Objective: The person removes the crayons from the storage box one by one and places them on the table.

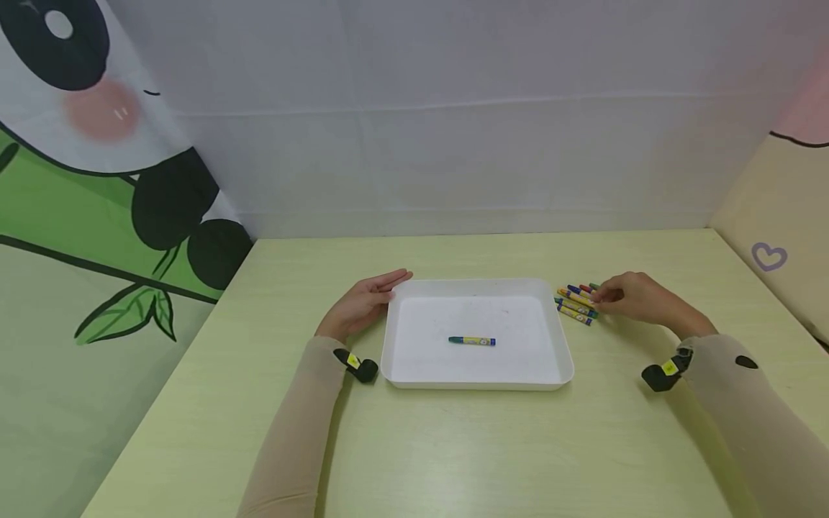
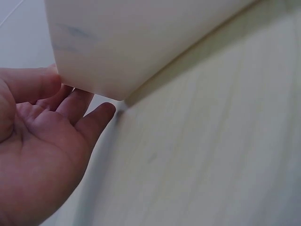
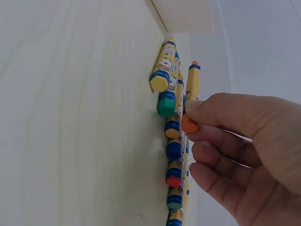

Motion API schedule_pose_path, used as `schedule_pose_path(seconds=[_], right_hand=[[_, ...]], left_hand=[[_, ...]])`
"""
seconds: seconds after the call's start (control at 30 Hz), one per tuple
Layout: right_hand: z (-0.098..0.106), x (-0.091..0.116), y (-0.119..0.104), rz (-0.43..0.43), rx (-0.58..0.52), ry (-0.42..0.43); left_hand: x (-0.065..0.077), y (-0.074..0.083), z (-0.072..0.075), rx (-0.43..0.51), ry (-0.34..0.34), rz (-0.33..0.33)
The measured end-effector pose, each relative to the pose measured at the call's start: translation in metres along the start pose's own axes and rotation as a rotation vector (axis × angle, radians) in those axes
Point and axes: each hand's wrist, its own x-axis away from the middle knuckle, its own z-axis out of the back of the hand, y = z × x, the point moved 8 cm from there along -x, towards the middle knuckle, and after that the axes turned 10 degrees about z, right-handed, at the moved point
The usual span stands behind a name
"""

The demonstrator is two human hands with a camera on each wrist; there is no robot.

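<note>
My left hand (image 1: 363, 303) rests against the far left corner of a white tray (image 1: 396, 375), its fingers extended past the corner. In the left wrist view the thumb touches the tray's edge, the other fingers partly behind it. A green crayon (image 1: 471, 341) in a yellow wrapper lies in the tray. My right hand (image 1: 637, 296) pinches an orange crayon (image 3: 193, 82) between thumb and fingers, close beside a row of crayons on the table. In this row, a yellow crayon (image 3: 159, 82), a green one (image 3: 166, 106) and a red-ended one (image 3: 174, 180) show among several.
The crayon row lies just right of the tray on the pale wooden table (image 1: 479, 453). A white cloth backdrop (image 1: 453, 165) rises behind the table, and printed panels stand at both sides. Each wrist bears a small black camera.
</note>
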Motion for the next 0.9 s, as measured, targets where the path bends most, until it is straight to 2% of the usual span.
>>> schedule_pose_path(seconds=[0.43, 0.9], right_hand=[[-0.006, 0.008, 0.0, 0.006, 0.01, 0.02], [-0.015, 0.017, 0.001, -0.053, -0.015, 0.024]], left_hand=[[0.001, -0.004, 0.004, 0.002, -0.004, 0.014], [0.006, -0.006, 0.003, -0.011, -0.015, 0.016]])
